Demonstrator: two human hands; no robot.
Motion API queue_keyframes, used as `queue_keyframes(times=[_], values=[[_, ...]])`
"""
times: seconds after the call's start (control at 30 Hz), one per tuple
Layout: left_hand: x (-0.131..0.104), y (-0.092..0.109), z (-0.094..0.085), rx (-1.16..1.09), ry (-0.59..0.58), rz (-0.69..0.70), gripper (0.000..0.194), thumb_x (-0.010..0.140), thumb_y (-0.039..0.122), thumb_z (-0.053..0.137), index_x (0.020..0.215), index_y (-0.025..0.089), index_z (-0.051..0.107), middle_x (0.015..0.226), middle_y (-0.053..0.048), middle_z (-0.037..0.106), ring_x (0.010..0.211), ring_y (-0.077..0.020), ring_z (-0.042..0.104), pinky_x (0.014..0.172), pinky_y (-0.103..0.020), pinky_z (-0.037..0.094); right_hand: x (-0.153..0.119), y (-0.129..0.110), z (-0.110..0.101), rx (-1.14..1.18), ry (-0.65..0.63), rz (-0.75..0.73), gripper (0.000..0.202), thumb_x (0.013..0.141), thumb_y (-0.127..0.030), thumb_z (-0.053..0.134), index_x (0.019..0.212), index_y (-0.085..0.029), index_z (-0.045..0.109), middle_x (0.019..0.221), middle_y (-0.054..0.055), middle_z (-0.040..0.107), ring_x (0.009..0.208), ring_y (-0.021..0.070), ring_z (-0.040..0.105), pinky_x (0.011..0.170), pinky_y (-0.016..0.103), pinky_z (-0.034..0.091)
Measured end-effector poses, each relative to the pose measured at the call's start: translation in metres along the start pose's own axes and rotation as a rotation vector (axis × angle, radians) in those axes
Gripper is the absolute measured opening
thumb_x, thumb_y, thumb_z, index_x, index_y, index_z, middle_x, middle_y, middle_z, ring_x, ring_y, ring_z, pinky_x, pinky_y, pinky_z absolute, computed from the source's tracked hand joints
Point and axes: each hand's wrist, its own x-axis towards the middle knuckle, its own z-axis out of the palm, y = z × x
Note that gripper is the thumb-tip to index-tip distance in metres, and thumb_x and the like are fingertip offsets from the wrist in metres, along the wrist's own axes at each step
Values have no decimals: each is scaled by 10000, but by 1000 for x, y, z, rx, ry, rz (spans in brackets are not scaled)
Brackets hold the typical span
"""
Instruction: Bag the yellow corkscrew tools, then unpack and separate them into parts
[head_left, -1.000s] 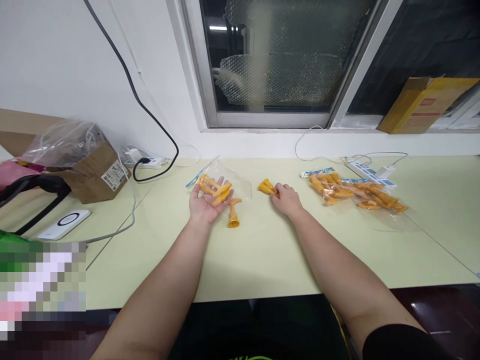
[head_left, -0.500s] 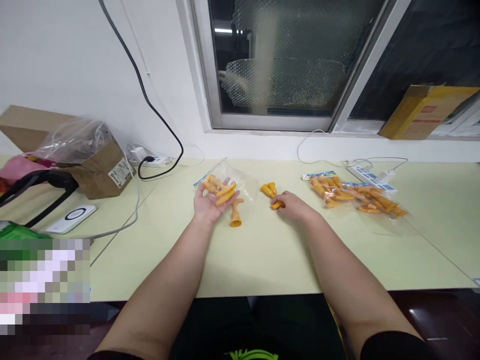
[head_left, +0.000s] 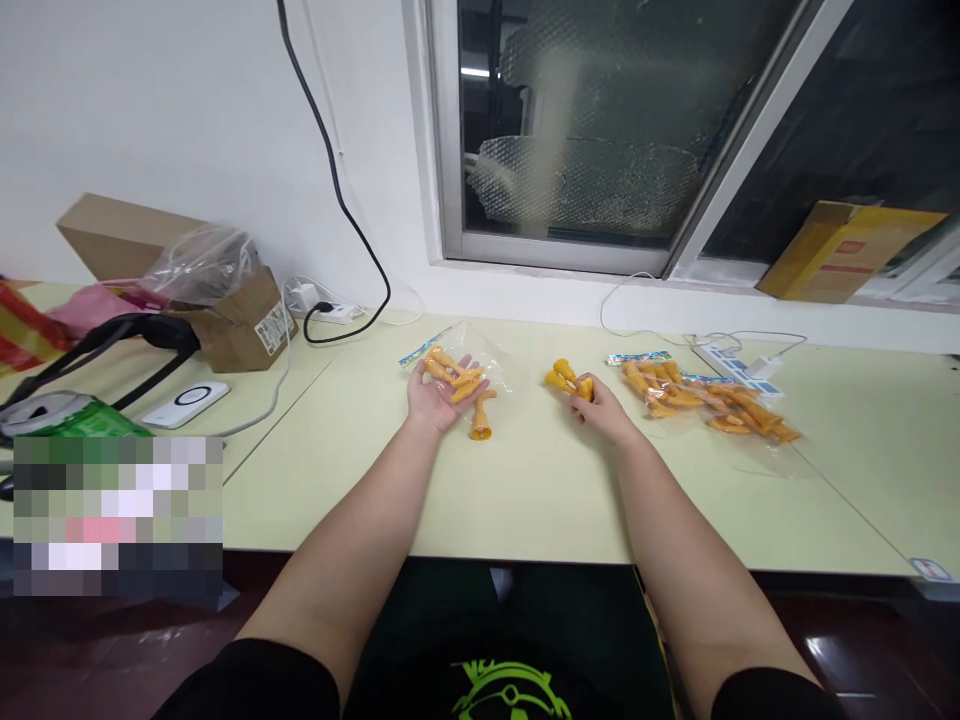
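Note:
My left hand (head_left: 433,402) is palm up with its fingers spread, cradling a clear plastic bag (head_left: 491,352) that holds several orange, claw-like rubber toys (head_left: 456,378). A loose orange toy (head_left: 481,420) with a hollow, flared end lies on the table just right of that palm. Farther right, my right hand (head_left: 600,410) pinches an orange rubber toy (head_left: 586,388) between thumb and fingers. More yellow-orange toys (head_left: 561,374) show their flared ends beside those fingertips; whether they are also gripped, I cannot tell.
Two filled bags of orange toys (head_left: 660,388) lie right of my right hand, near a power strip (head_left: 739,368). On the left are a cardboard box (head_left: 238,325), a white charging pad (head_left: 186,403), a green can (head_left: 90,412) and cables. A window (head_left: 570,180) is behind the table.
My right hand has drawn a little away from my left and turned, lifting the pinched toy. The left hand still supports the bag. The camera view has shifted slightly.

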Motion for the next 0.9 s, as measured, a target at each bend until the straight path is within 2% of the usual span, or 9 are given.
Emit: queue_keyframes(times=[0.1,0.2,0.33,0.47,0.53,0.63,0.7,0.77,0.9], values=[[3,-1,0,17,30,33,487,955,585,454,1277,240,575,1370,-150,623,1277,-390,611,965,-678,525,0,-11,1,300,55,25,333,763,-403,700,946,-275,453,717,-51,575,613,143,557,465,209,372],[7,-2,1,27,50,69,482,950,597,446,1250,249,595,1360,-139,630,1265,-385,620,967,-657,535,-2,-23,-2,557,29,32,399,785,-423,707,1073,-299,460,716,-66,603,527,110,508,442,193,329],[10,-5,3,30,64,98,507,943,617,438,1252,253,609,1347,-129,638,1250,-374,632,981,-639,538,-6,-27,-5,642,-178,105,428,806,-440,706,1148,-245,540,678,-41,627,443,89,442,406,195,293],[8,-11,6,62,52,113,565,928,642,455,1297,238,595,1356,-134,634,1246,-376,632,973,-630,549,-9,-28,12,608,-401,214,388,831,-455,710,1079,-166,640,640,6,653,419,89,434,369,198,285],[5,-16,9,86,11,86,599,920,653,458,1301,214,601,1361,-140,633,1244,-372,631,959,-602,566,-10,-30,28,657,-384,243,360,871,-468,685,1060,-164,652,646,12,665,415,85,443,358,187,288],[1,-24,13,112,-53,48,591,919,647,458,1288,213,615,1360,-120,640,1227,-354,639,938,-560,582,-9,-35,51,809,-259,283,314,965,-481,584,1039,-181,642,718,25,704,434,91,521,359,182,343],[-2,-30,17,121,-73,58,554,921,630,470,1274,229,619,1344,-106,651,1204,-345,651,942,-563,573,-9,-40,61,916,-214,302,340,1024,-476,482,1049,-178,644,840,64,747,526,116,627,420,202,459],[-2,-35,20,135,-79,90,516,929,609,472,1249,234,622,1308,-103,669,1162,-328,670,953,-563,562,-11,-45,66,1010,-196,306,402,1062,-464,388,1062,-165,657,986,108,763,708,155,722,579,249,583],[-2,-41,23,151,-86,153,430,944,549,482,1164,213,638,1159,-97,720,1000,-278,716,931,-508,570,-16,-54,68,1155,-195,285,522,1085,-473,270,1082,-157,685,1157,119,743,1003,193,734,854,306,608]])
